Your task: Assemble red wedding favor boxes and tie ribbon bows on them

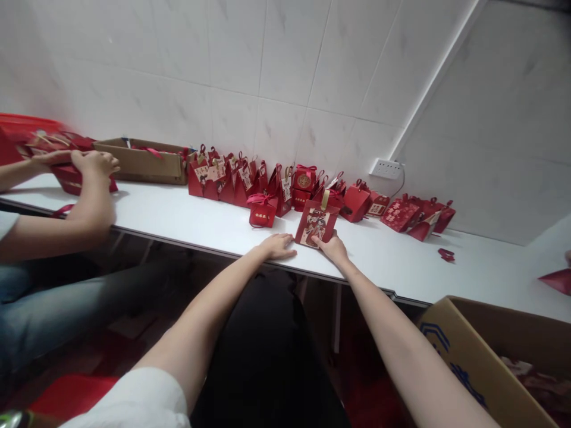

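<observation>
My right hand (333,246) grips a red gift box (317,221) by its lower right corner, thumb on the front. The box has a printed figure on its face and a gold ribbon loop on top, and it stands tilted up at the table's front part. Beside it, my left hand (280,245) lies flat on the white table with its fingers stretched out, holding nothing. A small red box with a bow (262,211) sits just beyond my left hand. Behind both is a row of red gift boxes (243,181) with ribbon loops and tags.
At the left, another person's hands (94,163) work on a red box near a low cardboard box (147,161). A large open carton (473,351) stands at the lower right. Ribbon scraps (446,255) lie on the table, and a power strip (387,169) is on the wall.
</observation>
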`<act>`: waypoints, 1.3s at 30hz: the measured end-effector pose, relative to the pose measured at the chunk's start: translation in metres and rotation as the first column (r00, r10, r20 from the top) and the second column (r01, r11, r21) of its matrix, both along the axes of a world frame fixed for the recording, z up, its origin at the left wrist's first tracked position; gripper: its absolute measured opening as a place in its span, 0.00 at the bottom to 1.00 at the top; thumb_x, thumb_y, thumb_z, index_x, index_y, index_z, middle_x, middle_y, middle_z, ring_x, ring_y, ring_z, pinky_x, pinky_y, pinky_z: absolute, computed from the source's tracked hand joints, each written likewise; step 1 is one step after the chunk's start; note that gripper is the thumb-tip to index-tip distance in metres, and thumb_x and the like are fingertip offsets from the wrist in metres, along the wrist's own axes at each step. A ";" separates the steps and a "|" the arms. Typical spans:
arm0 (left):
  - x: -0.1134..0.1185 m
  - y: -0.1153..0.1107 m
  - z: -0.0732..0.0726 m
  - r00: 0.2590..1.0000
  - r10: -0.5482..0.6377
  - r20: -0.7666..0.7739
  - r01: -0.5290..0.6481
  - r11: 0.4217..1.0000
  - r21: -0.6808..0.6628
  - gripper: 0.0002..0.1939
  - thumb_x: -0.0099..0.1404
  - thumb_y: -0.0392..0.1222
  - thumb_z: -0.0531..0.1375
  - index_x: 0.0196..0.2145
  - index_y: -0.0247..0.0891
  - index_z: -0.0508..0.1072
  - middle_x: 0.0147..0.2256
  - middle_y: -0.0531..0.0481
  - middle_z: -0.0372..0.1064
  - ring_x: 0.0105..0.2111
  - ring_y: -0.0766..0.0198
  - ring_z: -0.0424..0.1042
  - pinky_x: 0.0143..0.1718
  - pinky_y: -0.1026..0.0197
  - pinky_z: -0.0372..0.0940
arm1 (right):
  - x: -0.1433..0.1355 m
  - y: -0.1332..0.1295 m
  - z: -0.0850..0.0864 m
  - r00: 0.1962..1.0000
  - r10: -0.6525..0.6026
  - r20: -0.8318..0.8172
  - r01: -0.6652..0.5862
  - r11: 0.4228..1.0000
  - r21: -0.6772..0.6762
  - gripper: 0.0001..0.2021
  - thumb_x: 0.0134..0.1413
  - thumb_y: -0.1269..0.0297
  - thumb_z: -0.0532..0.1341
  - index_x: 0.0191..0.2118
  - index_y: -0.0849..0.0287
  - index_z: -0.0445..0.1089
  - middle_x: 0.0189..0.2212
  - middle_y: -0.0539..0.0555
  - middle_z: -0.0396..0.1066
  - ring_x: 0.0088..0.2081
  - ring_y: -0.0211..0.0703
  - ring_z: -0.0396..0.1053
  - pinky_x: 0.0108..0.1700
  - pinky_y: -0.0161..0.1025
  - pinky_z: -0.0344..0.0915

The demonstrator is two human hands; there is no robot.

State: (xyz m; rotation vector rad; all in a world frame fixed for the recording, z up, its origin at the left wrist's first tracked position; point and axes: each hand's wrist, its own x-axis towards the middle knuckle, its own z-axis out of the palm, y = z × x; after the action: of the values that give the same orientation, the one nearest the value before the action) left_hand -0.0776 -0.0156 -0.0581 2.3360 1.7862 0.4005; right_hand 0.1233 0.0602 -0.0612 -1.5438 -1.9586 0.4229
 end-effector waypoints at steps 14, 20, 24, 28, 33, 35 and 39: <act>0.003 -0.001 -0.003 0.994 0.097 0.047 -0.098 0.994 0.036 0.20 0.62 0.44 0.55 0.49 0.32 0.67 0.49 0.38 0.69 0.48 0.54 0.69 0.50 0.58 0.62 | -0.045 0.015 0.005 0.964 -0.185 0.193 0.187 0.982 0.008 0.35 0.50 0.41 0.56 0.54 0.66 0.57 0.45 0.68 0.71 0.49 0.61 0.69 0.46 0.48 0.63; 0.000 0.002 -0.008 0.988 0.130 0.087 -0.137 0.987 0.080 0.16 0.65 0.46 0.56 0.46 0.34 0.68 0.46 0.44 0.69 0.45 0.59 0.69 0.47 0.49 0.65 | -0.076 0.020 0.005 0.966 -0.166 0.197 0.173 0.985 -0.018 0.35 0.54 0.42 0.53 0.55 0.70 0.56 0.47 0.73 0.68 0.49 0.64 0.68 0.47 0.52 0.62; 0.001 0.002 -0.009 0.979 0.159 0.125 -0.170 0.982 0.082 0.16 0.66 0.45 0.54 0.47 0.33 0.68 0.44 0.44 0.70 0.43 0.59 0.71 0.46 0.51 0.66 | -0.089 0.034 0.012 0.981 -0.018 0.194 0.036 0.996 -0.086 0.30 0.53 0.47 0.57 0.53 0.68 0.61 0.48 0.70 0.67 0.48 0.60 0.69 0.46 0.48 0.64; 0.000 0.000 -0.006 0.976 0.168 0.137 -0.181 0.979 0.095 0.16 0.63 0.40 0.53 0.47 0.30 0.69 0.44 0.39 0.72 0.43 0.56 0.72 0.45 0.57 0.65 | -0.092 0.055 0.027 0.971 0.177 0.158 -0.143 0.968 -0.209 0.15 0.49 0.54 0.63 0.38 0.61 0.71 0.31 0.58 0.75 0.31 0.47 0.74 0.32 0.38 0.67; -0.002 0.012 0.000 0.978 0.160 0.132 -0.177 0.976 0.129 0.16 0.59 0.42 0.54 0.40 0.31 0.74 0.41 0.39 0.74 0.41 0.54 0.73 0.41 0.59 0.66 | -0.089 0.079 0.028 0.963 0.254 0.088 -0.227 0.944 -0.241 0.14 0.44 0.58 0.66 0.34 0.62 0.71 0.20 0.52 0.72 0.19 0.42 0.69 0.22 0.36 0.63; -0.003 0.022 0.001 0.979 0.161 0.125 -0.178 0.974 0.138 0.15 0.59 0.43 0.53 0.36 0.32 0.76 0.38 0.39 0.75 0.38 0.53 0.74 0.39 0.58 0.66 | -0.086 0.088 0.020 0.971 0.235 0.051 -0.223 0.959 -0.172 0.19 0.43 0.57 0.66 0.41 0.60 0.68 0.25 0.53 0.75 0.26 0.44 0.73 0.27 0.36 0.66; -0.002 0.045 0.000 0.980 0.179 0.092 -0.191 0.971 0.143 0.18 0.59 0.44 0.52 0.33 0.31 0.78 0.33 0.36 0.76 0.35 0.50 0.75 0.36 0.56 0.66 | -0.076 0.101 -0.002 0.985 0.175 0.003 -0.175 0.982 -0.073 0.27 0.40 0.52 0.66 0.47 0.58 0.64 0.35 0.55 0.76 0.39 0.51 0.74 0.39 0.42 0.67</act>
State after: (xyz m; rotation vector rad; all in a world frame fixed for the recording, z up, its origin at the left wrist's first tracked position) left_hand -0.0792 0.0298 -0.0586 2.2195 2.0076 0.6670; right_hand 0.0475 0.1617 -0.0629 -1.4240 -2.1162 0.5659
